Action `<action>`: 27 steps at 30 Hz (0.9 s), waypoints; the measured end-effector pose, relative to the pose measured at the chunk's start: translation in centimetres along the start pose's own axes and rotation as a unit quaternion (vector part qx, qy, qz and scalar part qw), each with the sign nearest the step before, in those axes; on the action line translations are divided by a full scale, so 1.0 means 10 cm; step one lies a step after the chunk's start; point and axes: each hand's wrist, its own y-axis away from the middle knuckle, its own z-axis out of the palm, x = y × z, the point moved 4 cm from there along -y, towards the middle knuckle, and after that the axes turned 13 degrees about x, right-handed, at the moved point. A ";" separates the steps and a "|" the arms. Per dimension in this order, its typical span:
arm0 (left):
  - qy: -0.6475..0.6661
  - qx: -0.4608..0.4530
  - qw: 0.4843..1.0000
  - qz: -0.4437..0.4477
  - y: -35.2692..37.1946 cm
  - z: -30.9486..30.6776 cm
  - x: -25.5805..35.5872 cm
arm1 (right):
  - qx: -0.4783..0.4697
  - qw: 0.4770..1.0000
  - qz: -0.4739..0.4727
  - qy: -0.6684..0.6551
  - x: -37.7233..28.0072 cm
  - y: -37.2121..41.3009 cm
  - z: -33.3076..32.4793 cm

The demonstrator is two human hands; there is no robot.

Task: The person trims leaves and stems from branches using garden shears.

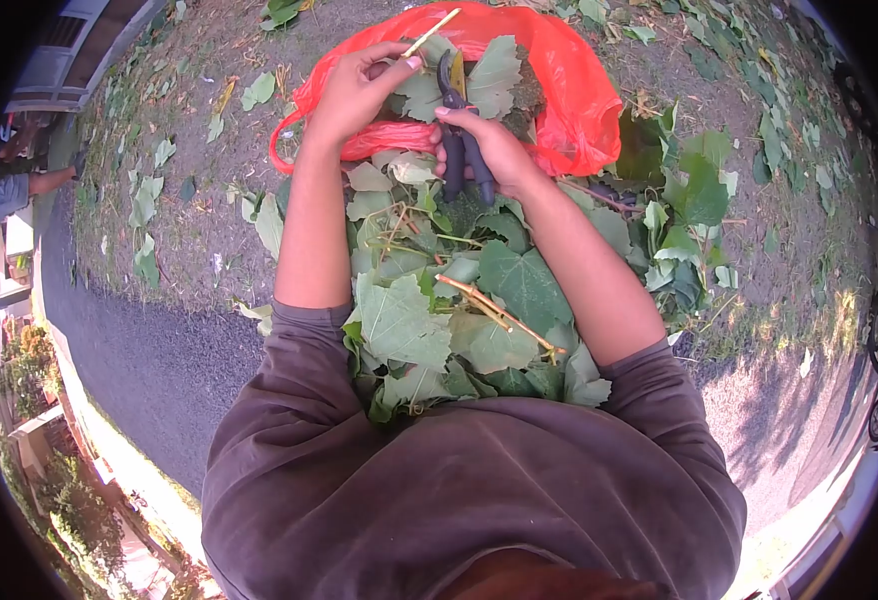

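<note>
My left hand [354, 95] is closed round a pale green stem [431, 33], which sticks up past my thumb. In my right hand [496, 152] is a pair of pruning shears [454, 95], dark handles toward me and blades pointing away. Large green leaves [494, 75] lie just behind the blades, over the mouth of a red plastic bag [574, 95]. Between my forearms a heap of broad leaves [404, 320] covers my lap, with a brown forked twig [494, 308] on top.
Leafy cuttings [694, 200] lie to the right of the bag. Loose leaves [144, 200] are scattered over the bare soil, and dark asphalt [169, 350] runs along the near left. Another person's arm [51, 180] shows at the far left edge.
</note>
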 end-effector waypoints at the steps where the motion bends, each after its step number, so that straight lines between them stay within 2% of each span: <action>1: 0.000 -0.002 1.000 0.001 -0.04 -0.03 -0.06 | 0.001 1.000 -0.001 -0.001 0.00 0.00 -0.01; 3: 0.115 -0.066 0.991 -0.013 -0.09 -0.03 -0.16 | -0.027 0.998 -0.014 0.054 0.00 0.02 0.02; 10: 0.120 -0.046 0.991 0.031 0.04 0.18 0.07 | -0.042 0.998 -0.002 0.055 0.00 0.02 0.02; 12: 0.112 0.008 0.993 0.039 0.04 0.17 0.08 | -0.053 0.997 -0.003 0.054 -0.02 0.04 0.03; 13: 0.111 0.008 0.993 0.039 0.03 0.16 0.06 | -0.053 0.997 -0.003 0.053 -0.01 0.04 0.03; 18: 0.018 -0.025 0.999 0.024 0.01 0.09 -0.02 | -0.049 0.998 0.000 -0.030 -0.04 0.06 0.03; 25: 0.053 -0.039 0.997 0.026 0.01 0.14 -0.05 | -0.079 0.990 0.004 -0.116 -0.06 0.04 0.01; 27: 0.062 -0.051 0.996 0.042 -0.01 0.14 -0.06 | -0.084 0.979 -0.009 -0.184 -0.09 0.06 0.02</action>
